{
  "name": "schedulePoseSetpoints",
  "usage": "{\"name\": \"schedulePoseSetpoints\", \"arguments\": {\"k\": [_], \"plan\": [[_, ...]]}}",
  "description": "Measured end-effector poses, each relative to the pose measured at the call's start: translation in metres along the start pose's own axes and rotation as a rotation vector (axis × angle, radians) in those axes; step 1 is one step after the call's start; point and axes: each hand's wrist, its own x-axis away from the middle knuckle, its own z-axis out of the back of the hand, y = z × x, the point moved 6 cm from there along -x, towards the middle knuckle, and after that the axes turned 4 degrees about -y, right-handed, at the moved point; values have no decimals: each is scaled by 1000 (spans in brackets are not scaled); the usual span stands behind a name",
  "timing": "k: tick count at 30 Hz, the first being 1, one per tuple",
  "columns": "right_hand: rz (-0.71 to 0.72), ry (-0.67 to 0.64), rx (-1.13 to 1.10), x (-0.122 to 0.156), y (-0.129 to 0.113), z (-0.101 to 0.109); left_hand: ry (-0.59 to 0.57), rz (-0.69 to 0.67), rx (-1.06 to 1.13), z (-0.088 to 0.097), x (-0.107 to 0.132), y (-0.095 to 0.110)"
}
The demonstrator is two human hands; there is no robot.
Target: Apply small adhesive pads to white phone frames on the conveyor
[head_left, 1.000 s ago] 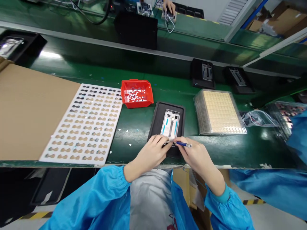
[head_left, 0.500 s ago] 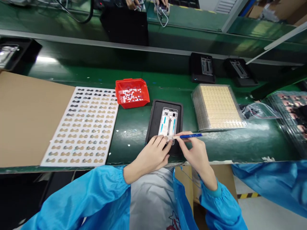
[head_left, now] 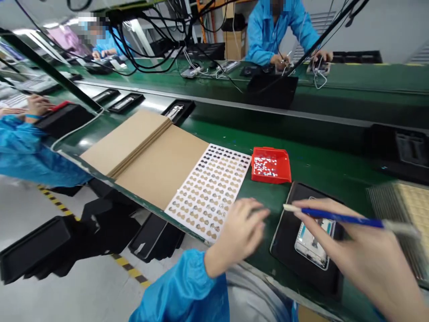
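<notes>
My right hand (head_left: 365, 250) pinches a blue pen-like stick (head_left: 345, 218) with a pale pointed tip. It hovers over a black tray (head_left: 284, 239). On that tray lies a silver phone frame (head_left: 313, 246) with blue strips, partly hidden by my fingers. My left hand (head_left: 239, 232) is raised off the frame, between the tray and a white sheet (head_left: 197, 223) bearing rows of small tan and dark bow-tie-shaped pieces. Its fingers are apart and a little blurred, with nothing clearly visible in them.
A red bin (head_left: 273, 174) with small white bits stands behind the tray. Brown cardboard (head_left: 157, 161) lies left of the sheet. Stacked clear trays (head_left: 392, 219) stand at the right. Co-workers (head_left: 268, 36) sit across the bench and at the left; cables (head_left: 150, 40) hang overhead.
The view has swung left and up. My left hand has come off the phone frame and moved toward the sheet. My right hand has lifted with the blue stick still held.
</notes>
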Motion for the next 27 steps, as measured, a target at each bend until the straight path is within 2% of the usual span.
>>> {"name": "schedulePoseSetpoints", "arguments": {"k": [2, 5, 9, 11, 13, 15, 17, 19, 21, 24, 27], "plan": [[23, -40, 29, -39, 7, -23, 69, 172, -127, 13, 12, -37], [22, -121, 105, -92, 28, -70, 44, 224, -271, 10, 23, -63], [110, -272, 264, -135, 47, -128, 33, 220, -286, 0, 27, -65], [120, -303, 304, -143, 51, -143, 32, 217, -272, -1, 27, -62], [117, -322, 318, -145, 52, -149, 36, 208, -268, 1, 26, -60], [110, -319, 313, -143, 49, -147, 41, 194, -269, 3, 25, -60], [74, -229, 225, -138, 43, -132, 39, 182, -264, 5, 25, -62], [-19, -82, 36, -129, 38, -107, 34, 177, -237, 8, 23, -64], [-147, -3, -211, -113, 35, -85, 43, 201, -170, 13, 20, -66], [-320, -31, -551, -81, 26, -66, 120, 267, 102, 26, 12, -60], [-419, -25, -718, -46, 14, -54, 251, 312, 523, 35, 1, -40]]}}
